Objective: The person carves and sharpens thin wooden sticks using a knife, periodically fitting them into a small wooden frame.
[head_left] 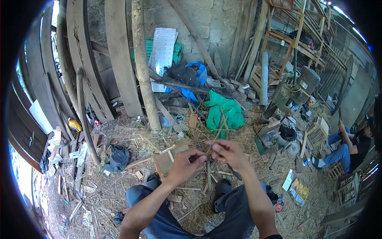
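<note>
Both hands are raised near the middle of the view, close together above the littered ground. My left hand [187, 164] has its thumb and fingers pinched together on a thin strip. My right hand [228, 153] is curled, with thumb and fingers closed on the same thin strip [215, 138], which runs up from between the hands. Below and behind the hands is a wooden block [163, 162] on the ground, between my feet and the pole.
A green plastic sheet [225, 111] lies ahead, beside a blue bag [202, 73]. Leaning planks [121, 59] and a pole [144, 71] stand at left. At far right a person [350, 149] sits. Wood scraps and a black bag [117, 158] litter the ground.
</note>
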The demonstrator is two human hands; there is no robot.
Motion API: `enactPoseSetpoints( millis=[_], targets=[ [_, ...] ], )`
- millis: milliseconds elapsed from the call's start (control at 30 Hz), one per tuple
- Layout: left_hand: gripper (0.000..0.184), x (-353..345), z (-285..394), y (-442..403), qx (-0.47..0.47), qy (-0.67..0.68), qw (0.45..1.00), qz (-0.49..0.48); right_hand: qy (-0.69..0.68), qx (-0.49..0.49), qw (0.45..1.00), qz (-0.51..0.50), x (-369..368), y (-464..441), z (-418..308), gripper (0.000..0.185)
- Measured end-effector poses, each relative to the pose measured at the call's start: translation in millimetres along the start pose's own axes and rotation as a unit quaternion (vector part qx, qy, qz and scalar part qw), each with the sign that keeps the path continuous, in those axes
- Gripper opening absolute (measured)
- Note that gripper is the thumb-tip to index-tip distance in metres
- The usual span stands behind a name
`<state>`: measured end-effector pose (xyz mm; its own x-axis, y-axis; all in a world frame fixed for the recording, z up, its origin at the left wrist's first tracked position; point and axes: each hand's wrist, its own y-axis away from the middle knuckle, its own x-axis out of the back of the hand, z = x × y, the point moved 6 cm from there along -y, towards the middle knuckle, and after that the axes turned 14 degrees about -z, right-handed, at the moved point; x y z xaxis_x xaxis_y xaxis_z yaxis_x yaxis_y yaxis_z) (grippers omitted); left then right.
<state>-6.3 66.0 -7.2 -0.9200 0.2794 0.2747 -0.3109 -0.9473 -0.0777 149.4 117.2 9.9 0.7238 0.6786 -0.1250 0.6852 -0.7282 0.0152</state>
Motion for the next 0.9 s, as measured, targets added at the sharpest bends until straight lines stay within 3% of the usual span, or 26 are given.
enactPoseSetpoints(
  millis=[67, 167, 333, 400, 500, 633, 700, 800, 900],
  targets=[
    [0.016, -4.3, 7.8, 3.4, 0.031, 0.019, 0.999, -0.014, -0.023, -0.023, 0.999, -0.037, -7.8, -5.4, 10.1, 0.028],
    [0.016, -1.8, 6.3, 1.0, 0.004, -0.034, 0.999, -0.006, -0.055, -0.034, 0.998, -0.025, 3.4, -6.6, 15.6, 0.026],
    [0.018, -4.2, 2.5, 1.8, 0.058, -0.004, 0.997, -0.041, -0.019, -0.023, 1.0, -0.003, 15.1, -10.6, 15.3, 0.025],
    [0.018, -7.4, -0.2, 2.5, 0.055, 0.014, 0.996, -0.066, -0.027, 0.024, 0.988, 0.152, 58.3, -1.6, 7.3, 0.026],
    [0.017, -5.8, -1.3, 4.4, 0.032, 0.068, 0.995, -0.062, -0.073, 0.058, 0.969, 0.229, 108.6, 15.4, 5.4, 0.028],
    [0.019, 16.0, -18.9, -6.5, 0.014, 0.088, 0.996, -0.011, -0.055, 0.003, 0.973, 0.223, 95.3, 17.5, 17.8, 0.028],
    [0.022, 21.0, -25.9, -14.8, 0.023, 0.072, 0.997, -0.009, 0.028, -0.016, 0.991, 0.134, 55.2, -1.1, 22.1, 0.029],
    [0.021, 19.9, -32.5, -30.3, 0.047, 0.019, 0.999, -0.003, 0.036, -0.01, 0.998, 0.052, 10.0, -25.4, 34.5, 0.027],
    [0.024, 19.3, -48.0, -38.7, 0.063, -0.002, 0.998, -0.028, 0.064, -0.011, 0.994, 0.093, 22.2, -41.9, 53.8, 0.024]
  ],
)
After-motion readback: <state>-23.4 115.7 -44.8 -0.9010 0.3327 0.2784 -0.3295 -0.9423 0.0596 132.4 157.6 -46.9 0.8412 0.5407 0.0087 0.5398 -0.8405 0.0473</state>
